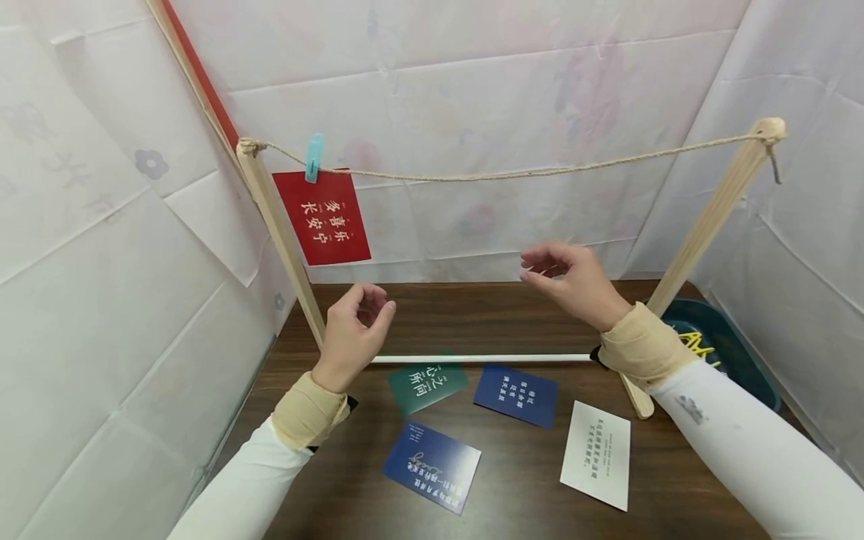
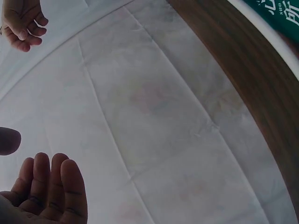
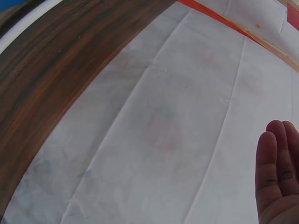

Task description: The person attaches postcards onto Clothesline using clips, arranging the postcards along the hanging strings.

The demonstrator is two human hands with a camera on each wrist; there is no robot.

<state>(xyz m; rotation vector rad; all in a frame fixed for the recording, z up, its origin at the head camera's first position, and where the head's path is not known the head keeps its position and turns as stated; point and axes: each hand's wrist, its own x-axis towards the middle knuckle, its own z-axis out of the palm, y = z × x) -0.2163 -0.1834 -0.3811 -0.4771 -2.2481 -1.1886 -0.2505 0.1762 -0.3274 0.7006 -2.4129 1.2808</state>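
Observation:
Both hands hover in the air below a twine line (image 1: 499,178) and hold nothing. The left hand (image 1: 352,337) is near the left post, its fingers loosely bent and the thumb apart from them; the left wrist view shows the same gap. My right hand (image 1: 570,281), also loosely bent, is in front of the right post. A red card (image 1: 337,247) with white characters hangs from the twine at the left by a light blue clothespin (image 1: 313,159). On the table lie a green card (image 1: 432,391), a blue card (image 1: 516,396), a second blue card (image 1: 432,466) and a white card (image 1: 596,454).
The twine is tied to a left wooden post (image 1: 280,232) and a right wooden post (image 1: 709,206). A white rod (image 1: 482,359) runs low between them. Partly behind the right arm, a dark green basin (image 1: 749,352) holds yellow clothespins (image 1: 695,343). Pale sheeting surrounds the brown table (image 1: 520,495).

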